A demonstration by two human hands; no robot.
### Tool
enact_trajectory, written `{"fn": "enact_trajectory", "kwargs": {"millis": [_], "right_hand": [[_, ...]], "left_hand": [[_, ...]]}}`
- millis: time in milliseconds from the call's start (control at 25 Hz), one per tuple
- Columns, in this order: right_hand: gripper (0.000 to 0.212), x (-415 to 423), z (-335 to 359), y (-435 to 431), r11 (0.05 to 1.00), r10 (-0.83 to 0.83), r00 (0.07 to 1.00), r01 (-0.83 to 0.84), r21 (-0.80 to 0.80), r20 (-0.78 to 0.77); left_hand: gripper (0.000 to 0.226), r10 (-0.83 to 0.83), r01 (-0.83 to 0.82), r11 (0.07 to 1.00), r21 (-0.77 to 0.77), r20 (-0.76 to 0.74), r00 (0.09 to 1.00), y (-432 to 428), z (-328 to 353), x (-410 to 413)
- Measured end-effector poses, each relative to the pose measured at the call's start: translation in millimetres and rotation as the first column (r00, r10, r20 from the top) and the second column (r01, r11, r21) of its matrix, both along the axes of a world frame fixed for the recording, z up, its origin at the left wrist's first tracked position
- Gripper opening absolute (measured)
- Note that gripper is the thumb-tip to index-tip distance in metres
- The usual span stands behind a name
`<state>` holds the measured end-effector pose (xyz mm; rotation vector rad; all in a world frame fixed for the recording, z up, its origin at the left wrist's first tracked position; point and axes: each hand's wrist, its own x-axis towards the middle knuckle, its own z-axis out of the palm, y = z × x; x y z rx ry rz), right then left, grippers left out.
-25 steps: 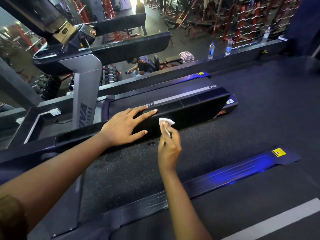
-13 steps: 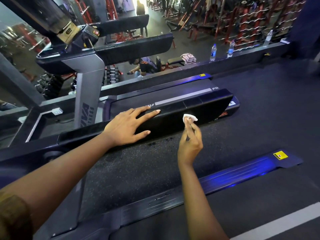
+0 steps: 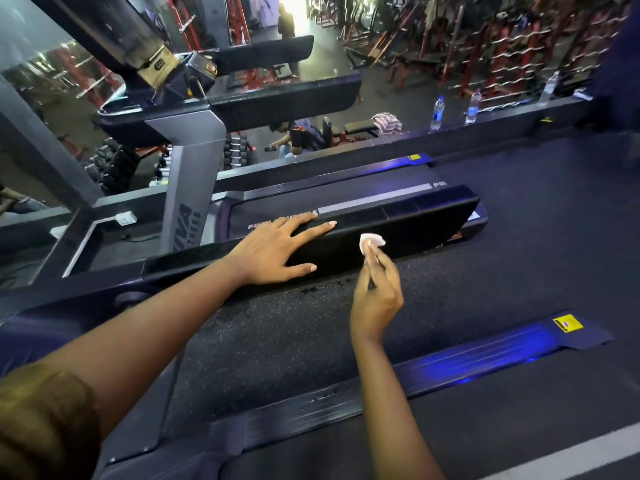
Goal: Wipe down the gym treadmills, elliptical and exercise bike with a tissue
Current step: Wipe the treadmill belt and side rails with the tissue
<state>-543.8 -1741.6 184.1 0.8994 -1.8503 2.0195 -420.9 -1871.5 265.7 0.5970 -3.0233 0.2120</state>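
Pinching tissue (image 3: 371,241) at right hand (image 3: 375,292) fingertips, against treadmill handrail (image 3: 415,230) | left hand (image 3: 273,252) flat, fingers spread

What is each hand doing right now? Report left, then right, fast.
Left hand: open, fingers straight, resting flat on the black treadmill rail.
Right hand: pinches the white tissue at its fingertips, held against that rail.

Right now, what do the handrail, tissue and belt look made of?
Handrail: likely black moulded plastic or foam, matte with a faint sheen along its top edge. Tissue: thin white paper, crumpled in the right hand. Belt: seemingly rubber, dark with a speckled grain.
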Motion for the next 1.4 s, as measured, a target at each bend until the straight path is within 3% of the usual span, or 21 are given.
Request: {"fn": "enact_trajectory", "kwargs": {"millis": [200, 440, 560, 680, 760, 880, 1080, 1160, 1280, 1400], "right_hand": [[0.036, 7.1, 11.1, -21.7, 1.000, 0.014, 1.000, -0.014, 0.006, 0.009], [0.053, 34.3, -33.9, -17.4, 0.982, 0.113, 0.979, -0.084, 0.171, -0.168], [0.047, 37.2, -41.7, -11.1, 0.974, 0.144, 0.967, -0.101, 0.203, -0.211], [0.027, 21.3, -17.7, -8.7, 0.997, 0.046, 0.988, -0.038, 0.060, -0.147], [0.026, 9.4, 5.2, -19.3, 1.000, -0.010, 0.996, 0.011, 0.005, -0.086], [0.036, 9.9, 22.2, -29.6, 0.995, 0.003, 0.989, 0.011, 0.098, -0.145], [0.042, 48.0, 28.1, -21.3, 0.939, 0.215, 0.935, -0.119, 0.322, -0.281], [0.038, 45.4, 31.7, -15.3, 0.933, 0.254, 0.909, -0.140, 0.332, -0.331], [0.034, 8.6, 37.9, -12.0, 0.967, 0.104, 0.963, -0.040, 0.251, -0.247], [0.036, -4.2, 46.7, -19.9, 0.934, 0.086, 0.978, -0.014, 0.357, -0.188]], "left_hand": [[0.072, 0.004, -0.003, 1.000, 0.010, -0.041, 0.999, 3.4, -0.2, 31.5], [0.069, 0.023, -0.022, 0.982, -0.186, 0.004, 1.000, -0.4, -4.4, 76.4], [0.068, 0.034, -0.036, 0.979, -0.199, -0.013, 0.999, -1.7, -5.9, 78.7], [0.069, 0.026, -0.029, 0.981, -0.190, -0.019, 0.999, -0.9, -6.8, 79.0], [0.070, 0.026, -0.029, 0.982, -0.187, -0.017, 1.000, -2.7, -6.6, 79.0], [0.071, 0.026, -0.029, 0.982, -0.187, -0.022, 0.999, -2.2, -6.3, 79.2], [0.073, 0.029, -0.033, 0.985, -0.169, -0.028, 0.999, -0.3, -7.1, 79.0], [0.074, 0.032, -0.036, 0.986, -0.165, -0.024, 0.999, 0.2, -7.5, 79.2], [0.073, 0.043, -0.045, 0.985, -0.166, -0.020, 0.999, 0.7, -7.7, 78.8], [0.073, 0.041, -0.045, 0.986, -0.162, -0.022, 0.999, 0.1, -6.6, 78.8]]}}
